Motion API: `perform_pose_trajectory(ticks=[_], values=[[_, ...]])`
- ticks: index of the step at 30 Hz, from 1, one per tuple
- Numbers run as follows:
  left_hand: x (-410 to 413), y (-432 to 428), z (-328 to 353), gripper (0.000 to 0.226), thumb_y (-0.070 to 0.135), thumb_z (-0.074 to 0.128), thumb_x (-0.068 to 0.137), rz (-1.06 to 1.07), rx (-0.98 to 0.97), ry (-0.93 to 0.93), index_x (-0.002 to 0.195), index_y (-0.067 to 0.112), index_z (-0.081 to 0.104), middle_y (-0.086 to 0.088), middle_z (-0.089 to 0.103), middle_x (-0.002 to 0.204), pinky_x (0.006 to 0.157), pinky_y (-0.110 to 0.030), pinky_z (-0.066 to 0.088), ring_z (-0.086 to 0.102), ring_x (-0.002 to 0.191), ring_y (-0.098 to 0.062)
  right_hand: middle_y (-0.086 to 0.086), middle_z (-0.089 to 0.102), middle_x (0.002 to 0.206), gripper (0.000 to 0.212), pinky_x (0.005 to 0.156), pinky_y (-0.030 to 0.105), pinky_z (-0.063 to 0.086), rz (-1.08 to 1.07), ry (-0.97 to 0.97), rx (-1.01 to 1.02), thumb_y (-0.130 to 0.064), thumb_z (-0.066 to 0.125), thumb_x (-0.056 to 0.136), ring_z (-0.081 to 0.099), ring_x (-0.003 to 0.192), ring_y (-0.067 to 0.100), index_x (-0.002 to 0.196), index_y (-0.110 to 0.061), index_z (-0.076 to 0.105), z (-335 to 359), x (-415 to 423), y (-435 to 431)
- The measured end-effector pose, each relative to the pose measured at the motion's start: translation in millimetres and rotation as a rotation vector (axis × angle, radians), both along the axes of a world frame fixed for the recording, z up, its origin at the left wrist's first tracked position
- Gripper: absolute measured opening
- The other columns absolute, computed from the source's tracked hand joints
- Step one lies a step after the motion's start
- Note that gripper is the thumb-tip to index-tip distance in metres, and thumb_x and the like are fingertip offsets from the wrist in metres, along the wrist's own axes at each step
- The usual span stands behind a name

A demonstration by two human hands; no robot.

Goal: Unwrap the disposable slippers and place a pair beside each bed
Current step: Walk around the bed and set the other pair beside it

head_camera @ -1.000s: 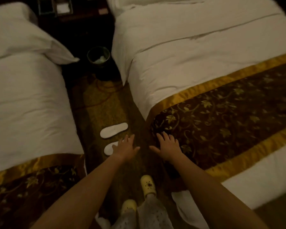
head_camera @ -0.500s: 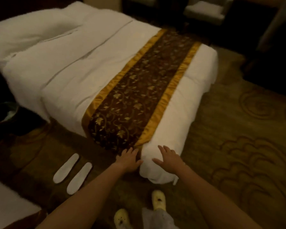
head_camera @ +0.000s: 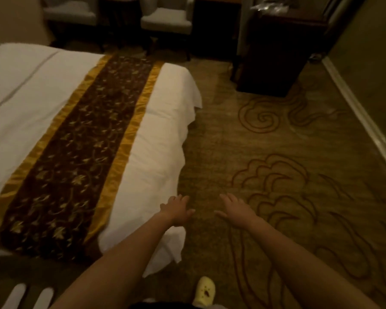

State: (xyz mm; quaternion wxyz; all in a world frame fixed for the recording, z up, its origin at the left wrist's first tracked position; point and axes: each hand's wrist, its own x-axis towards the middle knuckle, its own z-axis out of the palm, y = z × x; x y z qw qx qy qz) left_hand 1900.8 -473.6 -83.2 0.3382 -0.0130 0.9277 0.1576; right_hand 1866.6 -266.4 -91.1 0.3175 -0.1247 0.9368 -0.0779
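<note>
A pair of flat white disposable slippers (head_camera: 27, 296) lies on the carpet at the bottom left, partly cut off by the frame edge, beside the bed (head_camera: 165, 134). The bed has white linen and a brown runner with gold borders (head_camera: 76, 157). My left hand (head_camera: 176, 209) is stretched forward over the bed's foot corner, fingers apart and holding nothing. My right hand (head_camera: 235, 210) reaches out over the carpet, also spread and holding nothing. Both hands are far from the slippers.
Patterned green-gold carpet (head_camera: 276, 175) spreads to the right of the bed. A dark wooden cabinet (head_camera: 274, 56) stands at the back right, two pale armchairs (head_camera: 167, 21) at the back. A wall with a white skirting board (head_camera: 361, 112) runs along the right. My yellow clog (head_camera: 204, 291) shows below.
My view has swung right, from the aisle between the two beds to the foot of one bed and the open carpet. The slippers have slid to the bottom left corner. Both hands stay spread.
</note>
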Motion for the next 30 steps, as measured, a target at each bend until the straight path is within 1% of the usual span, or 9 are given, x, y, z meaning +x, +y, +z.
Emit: perform_pose_trajectory(ticks=[7, 11, 17, 20, 22, 26, 30], values=[[-119, 54, 11, 0.066, 0.049, 0.036, 0.094, -0.088, -0.024, 0.071, 0.149, 0.017, 0.018, -0.010, 0.021, 0.156, 0.113, -0.053, 0.026, 0.021, 0.143, -0.033, 0.011, 0.019, 0.156, 0.076, 0.114, 0.046, 0.024, -0.152, 0.006, -0.029, -0.058, 0.041, 0.089, 0.022, 0.141, 0.036, 0.148, -0.017, 0.017, 5, -83, 63], [-186, 72, -1, 0.068, 0.051, 0.035, 0.094, -0.141, -0.054, 0.043, 0.149, 0.017, 0.016, -0.011, 0.017, 0.158, 0.115, -0.053, 0.023, 0.018, 0.144, -0.033, 0.012, 0.023, 0.154, 0.073, 0.113, 0.045, 0.025, -0.185, 0.006, -0.045, -0.055, 0.042, 0.090, 0.025, 0.139, 0.035, 0.147, -0.015, 0.019, 0, -139, 83], [-311, 100, -26, 0.066, 0.050, 0.036, 0.094, -0.201, -0.048, 0.027, 0.148, 0.017, 0.018, -0.011, 0.019, 0.157, 0.115, -0.055, 0.022, 0.017, 0.144, -0.035, 0.011, 0.018, 0.157, 0.076, 0.113, 0.048, 0.024, -0.224, -0.005, -0.018, -0.059, 0.040, 0.089, 0.022, 0.140, 0.037, 0.148, -0.018, 0.016, -5, -258, 106], [-371, 108, -25, 0.066, 0.050, 0.036, 0.094, -0.193, -0.033, 0.010, 0.149, 0.019, 0.016, -0.008, 0.018, 0.157, 0.114, -0.056, 0.022, 0.016, 0.144, -0.034, 0.013, 0.021, 0.155, 0.076, 0.113, 0.047, 0.026, -0.222, -0.029, 0.008, -0.059, 0.041, 0.088, 0.025, 0.139, 0.038, 0.146, -0.015, 0.019, -4, -317, 115], [-410, 110, -25, 0.067, 0.050, 0.038, 0.094, -0.217, -0.024, 0.003, 0.149, 0.017, 0.017, -0.010, 0.019, 0.157, 0.115, -0.055, 0.022, 0.017, 0.144, -0.035, 0.014, 0.023, 0.154, 0.075, 0.112, 0.047, 0.026, -0.218, -0.039, 0.012, -0.058, 0.041, 0.089, 0.026, 0.138, 0.038, 0.146, -0.015, 0.020, -3, -353, 118], [-483, 111, -21, 0.069, 0.049, 0.040, 0.093, -0.216, -0.023, 0.005, 0.148, 0.014, 0.020, -0.013, 0.024, 0.155, 0.115, -0.052, 0.025, 0.023, 0.142, -0.035, 0.013, 0.022, 0.154, 0.076, 0.112, 0.048, 0.024, -0.257, -0.048, -0.029, -0.059, 0.040, 0.088, 0.023, 0.140, 0.036, 0.147, -0.016, 0.018, 3, -423, 122], [-558, 116, -19, 0.069, 0.047, 0.043, 0.092, -0.200, -0.047, -0.012, 0.148, 0.014, 0.020, -0.012, 0.023, 0.156, 0.115, -0.052, 0.025, 0.022, 0.143, -0.034, 0.014, 0.021, 0.155, 0.075, 0.112, 0.047, 0.024, -0.256, -0.058, -0.056, -0.058, 0.041, 0.089, 0.023, 0.140, 0.037, 0.147, -0.015, 0.018, 4, -496, 132]])
